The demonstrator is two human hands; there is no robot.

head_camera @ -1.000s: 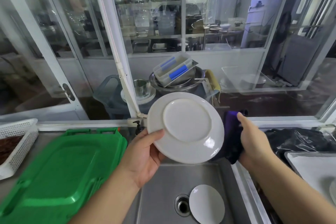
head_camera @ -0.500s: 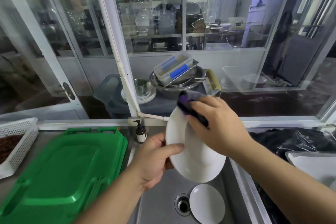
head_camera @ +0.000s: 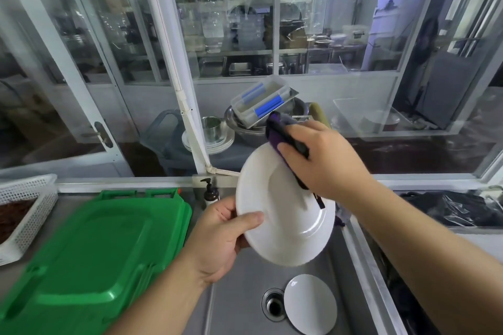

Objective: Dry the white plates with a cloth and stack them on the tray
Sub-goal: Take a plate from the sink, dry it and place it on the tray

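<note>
White plate (head_camera: 283,215) held by left hand (head_camera: 217,239), wiped w/ purple cloth (head_camera: 280,133) gripped in right hand (head_camera: 321,158); 2nd plate (head_camera: 310,303) left in sink (head_camera: 239,294), none seen stacked.

There is one view only, taken from the person's head, wide-angled and bent at the edges. It looks forward and downward over a steel sink (head_camera: 245,294) at the lower middle of the frame, close enough that both forearms come in from the bottom edge and the hands fill the centre. The worktop (head_camera: 62,207) runs along the lower left. The upper half of the frame faces glass partitions (head_camera: 326,35) with kitchen shelving behind.
</note>
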